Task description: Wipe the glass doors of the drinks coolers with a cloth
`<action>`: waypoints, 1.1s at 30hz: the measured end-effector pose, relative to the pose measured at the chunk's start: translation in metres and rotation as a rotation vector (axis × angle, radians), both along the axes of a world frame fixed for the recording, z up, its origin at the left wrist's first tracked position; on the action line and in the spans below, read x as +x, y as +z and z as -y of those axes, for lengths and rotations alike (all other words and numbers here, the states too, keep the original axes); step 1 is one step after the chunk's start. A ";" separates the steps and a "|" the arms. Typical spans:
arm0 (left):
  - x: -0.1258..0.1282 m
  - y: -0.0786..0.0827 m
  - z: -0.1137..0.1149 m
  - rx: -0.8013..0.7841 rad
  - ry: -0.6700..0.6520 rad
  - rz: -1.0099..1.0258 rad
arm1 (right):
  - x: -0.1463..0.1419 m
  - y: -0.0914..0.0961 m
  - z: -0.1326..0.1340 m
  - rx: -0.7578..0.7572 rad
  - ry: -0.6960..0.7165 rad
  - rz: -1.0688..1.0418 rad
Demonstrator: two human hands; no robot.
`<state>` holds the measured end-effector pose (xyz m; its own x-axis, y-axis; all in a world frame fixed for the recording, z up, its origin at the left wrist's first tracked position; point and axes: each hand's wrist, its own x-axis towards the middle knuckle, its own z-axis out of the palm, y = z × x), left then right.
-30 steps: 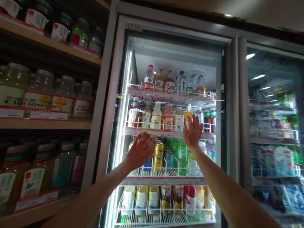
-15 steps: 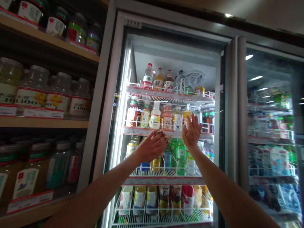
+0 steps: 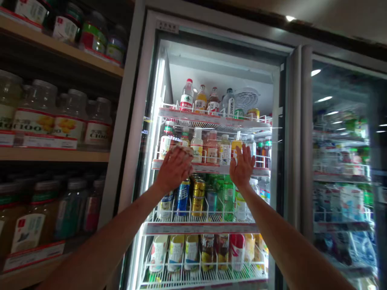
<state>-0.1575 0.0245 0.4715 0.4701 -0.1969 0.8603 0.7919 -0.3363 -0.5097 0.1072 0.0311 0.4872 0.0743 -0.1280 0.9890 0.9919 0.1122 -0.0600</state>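
Note:
In the head view, my left hand (image 3: 171, 172) presses a crumpled, pale brownish cloth (image 3: 186, 152) to the glass door (image 3: 217, 52) of a lit drinks fridge. The fingers cover much of the cloth. Farther right, my right hand (image 3: 242, 167) rests against the same pane with its palm forward and fingers raised, holding nothing. Behind the glass, juice bottles (image 3: 197, 146) on the second shelf stand level with both hands. A blue can (image 3: 183, 196) and a gold can (image 3: 198, 196) show below my left hand.
Wooden shelves with large juice bottles (image 3: 34, 105) run along the left. A second fridge door (image 3: 341, 133) adjoins on the right, beyond the silver frame (image 3: 294, 161). Inside the lit fridge, more bottles (image 3: 191, 251) fill the lower wire shelf.
My left hand has slid the cloth left and slightly up across the glass, uncovering the cans behind. My right hand stays in nearly the same place on the pane.

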 end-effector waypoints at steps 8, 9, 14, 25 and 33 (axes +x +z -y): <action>-0.031 -0.033 0.003 0.060 0.006 -0.262 | 0.001 0.000 -0.001 0.012 0.022 0.003; -0.035 -0.031 0.003 0.060 0.022 -0.233 | 0.001 0.000 -0.001 0.011 0.024 0.003; -0.042 -0.019 0.003 0.030 0.099 0.173 | 0.000 -0.001 0.002 -0.011 0.022 -0.005; -0.034 -0.010 0.000 0.052 0.075 0.146 | 0.001 -0.001 0.001 -0.006 0.014 0.000; -0.004 -0.019 0.000 0.055 0.037 -0.247 | 0.002 0.000 0.000 -0.030 0.017 -0.003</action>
